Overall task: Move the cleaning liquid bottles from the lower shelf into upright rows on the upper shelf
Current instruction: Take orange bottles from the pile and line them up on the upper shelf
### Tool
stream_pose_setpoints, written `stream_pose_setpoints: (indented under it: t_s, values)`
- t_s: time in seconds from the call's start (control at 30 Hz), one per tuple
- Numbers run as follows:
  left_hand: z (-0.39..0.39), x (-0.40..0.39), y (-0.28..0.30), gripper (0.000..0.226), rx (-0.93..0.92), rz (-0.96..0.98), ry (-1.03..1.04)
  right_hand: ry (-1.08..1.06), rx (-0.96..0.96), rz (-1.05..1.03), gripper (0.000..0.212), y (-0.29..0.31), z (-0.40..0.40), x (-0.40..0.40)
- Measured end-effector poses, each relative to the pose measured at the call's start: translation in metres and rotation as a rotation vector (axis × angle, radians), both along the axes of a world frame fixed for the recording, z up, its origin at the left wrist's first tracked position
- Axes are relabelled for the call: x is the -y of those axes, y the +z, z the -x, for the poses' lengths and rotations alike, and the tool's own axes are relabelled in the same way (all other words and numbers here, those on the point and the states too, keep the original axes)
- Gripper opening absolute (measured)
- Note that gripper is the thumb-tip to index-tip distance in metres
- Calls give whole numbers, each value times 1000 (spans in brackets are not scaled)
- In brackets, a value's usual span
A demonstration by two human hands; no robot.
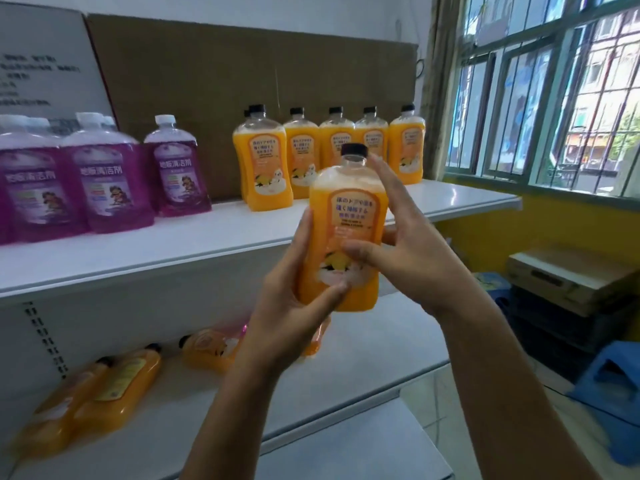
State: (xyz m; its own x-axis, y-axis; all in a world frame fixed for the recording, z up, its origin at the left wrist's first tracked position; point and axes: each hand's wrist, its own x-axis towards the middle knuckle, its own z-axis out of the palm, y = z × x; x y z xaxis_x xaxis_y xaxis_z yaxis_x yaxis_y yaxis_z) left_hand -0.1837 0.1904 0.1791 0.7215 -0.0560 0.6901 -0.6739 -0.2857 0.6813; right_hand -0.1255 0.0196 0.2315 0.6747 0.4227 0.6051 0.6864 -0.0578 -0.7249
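Observation:
I hold an orange bottle (348,216) with a black cap upright in front of the upper shelf (207,237). My left hand (294,289) grips its lower left side, thumb across the front. My right hand (405,244) rests against its right side with fingers stretched upward and thumb on the label. Several orange bottles (332,147) stand upright in a row at the back of the upper shelf. Purple bottles (107,181) stand upright to their left. On the lower shelf (381,344) several orange bottles (114,386) lie on their sides.
A cardboard sheet (242,81) leans behind the upper shelf. To the right are barred windows (554,98), stacked boxes (568,278) on dark crates and a blue plastic stool (613,389) on the floor.

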Motion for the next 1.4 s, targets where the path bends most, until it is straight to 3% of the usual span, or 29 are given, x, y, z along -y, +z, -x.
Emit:
stream_pose_setpoints:
  t_s: [0.2, 0.33, 0.4, 0.53, 0.6, 1.1, 1.4]
  values:
    - [-39, 0, 55, 92, 7, -208, 167, -147, 276, 54, 97, 55, -27, -10]
    - [-59, -14, 76, 78, 18, -389, 228, -200, 267, 28, 91, 57, -50, -18]
    - [-71, -25, 88, 74, -77, -524, 256, -241, 277, 13, 89, 56, -62, -24]
    - [-93, -45, 96, 59, -469, -874, 426, -222, 220, 79, 92, 63, -93, -33]
    - [-98, -49, 91, 68, -574, -859, 477, -208, 164, 131, 93, 67, -109, -36]
    - [-108, -50, 81, 59, -490, -924, 527, -336, 79, 217, 98, 70, -206, -105]
    - [-110, -50, 81, 61, -511, -856, 538, -330, 89, 306, 106, 73, -226, -105]
